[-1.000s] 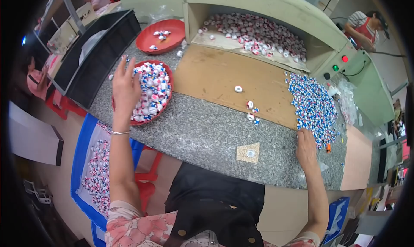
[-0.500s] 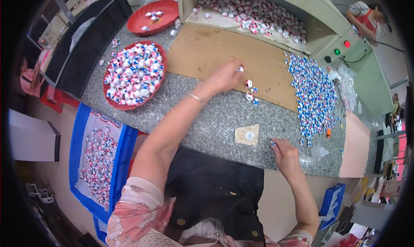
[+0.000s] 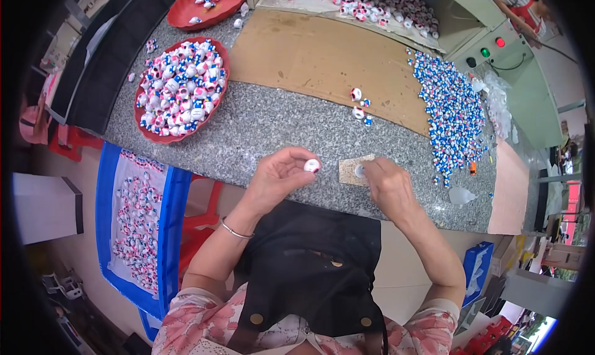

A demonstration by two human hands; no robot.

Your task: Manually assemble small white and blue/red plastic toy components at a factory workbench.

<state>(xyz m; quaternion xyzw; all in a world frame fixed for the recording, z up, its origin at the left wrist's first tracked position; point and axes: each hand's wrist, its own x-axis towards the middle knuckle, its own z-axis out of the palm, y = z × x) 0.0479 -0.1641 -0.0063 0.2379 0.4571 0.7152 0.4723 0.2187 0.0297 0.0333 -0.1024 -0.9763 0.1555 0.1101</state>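
Observation:
Near the table's front edge my left hand [image 3: 276,178] pinches a small white round toy head [image 3: 312,166] with pink and dark markings between thumb and fingers. My right hand [image 3: 390,184] is just to its right, fingers closed and pointing down at a small clear round dish [image 3: 359,171]. That dish sits on a speckled tan card [image 3: 348,172]; the fingertips hide part of it, and what they hold cannot be made out. Beyond the hands lie two loose white heads [image 3: 357,112] and small blue-and-white pieces [image 3: 367,120].
A red bowl [image 3: 227,76] heaped with pieces stands left, another red bowl [image 3: 238,1] behind. A cardboard sheet [image 3: 297,51] lies before an open-fronted cabinet [image 3: 474,32] holding white heads. Right is a blue-and-white pile [image 3: 449,113]; a blue crate [image 3: 170,231] is lower left.
My left hand has come back from the cardboard toward me with the white head. My right hand has moved left and up to the clear dish; its blue-and-white piece no longer shows.

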